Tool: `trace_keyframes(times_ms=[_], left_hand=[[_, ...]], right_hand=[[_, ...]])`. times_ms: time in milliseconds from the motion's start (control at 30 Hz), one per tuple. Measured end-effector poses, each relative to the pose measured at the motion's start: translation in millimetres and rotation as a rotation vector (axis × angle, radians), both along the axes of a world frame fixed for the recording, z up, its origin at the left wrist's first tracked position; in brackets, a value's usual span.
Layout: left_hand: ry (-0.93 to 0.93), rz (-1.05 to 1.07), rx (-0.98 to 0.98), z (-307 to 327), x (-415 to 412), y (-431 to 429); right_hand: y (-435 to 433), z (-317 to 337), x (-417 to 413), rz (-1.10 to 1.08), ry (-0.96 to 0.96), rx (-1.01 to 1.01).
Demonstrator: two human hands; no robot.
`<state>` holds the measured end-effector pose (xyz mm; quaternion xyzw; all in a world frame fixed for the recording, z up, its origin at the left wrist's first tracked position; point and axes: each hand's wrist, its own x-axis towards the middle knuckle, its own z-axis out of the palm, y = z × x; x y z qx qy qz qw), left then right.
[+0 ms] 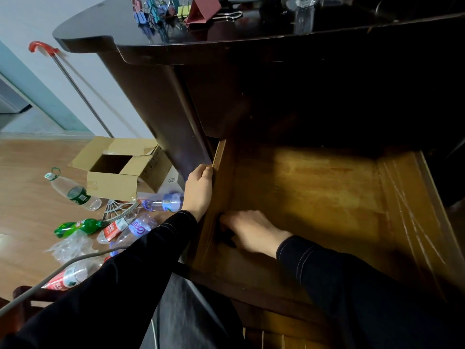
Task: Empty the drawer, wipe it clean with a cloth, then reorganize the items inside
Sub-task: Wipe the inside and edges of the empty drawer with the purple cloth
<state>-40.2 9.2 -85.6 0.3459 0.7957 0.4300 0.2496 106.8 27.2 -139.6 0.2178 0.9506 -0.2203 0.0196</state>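
In the near left corner of the pulled-out drawer (pixel 327 197), the right grip (pixel 251 230) is curled round a dark object (pixel 227 236), possibly the cloth, though it cannot be made out. The left grip (pixel 200 190) is clamped on the drawer's left wall, seemingly to steady it. Beyond, binder clips (pixel 161 11) are kept aside on the tabletop (pixel 113 21).

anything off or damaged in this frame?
Yes. Plastic bottles lie scattered on the floor left of the desk, beside an open cardboard box. The drawer has pale crisscross streaks on its right wall; I cannot tell whether they are scratches or tape.
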Motion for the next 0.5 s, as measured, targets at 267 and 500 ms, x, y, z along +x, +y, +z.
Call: trace_keyframes(times_ms=[267, 500], left_hand=[[0.034, 0.003, 0.018, -3.6, -2.5, 1.9], [0.009, -0.015, 0.016, -5.4, -4.7, 2.1]], right_hand=[[26.3, 2.7, -19.0, -0.438, 0.321, -0.309], [19.3, -15.1, -20.4, -0.495, 0.289, -0.458]])
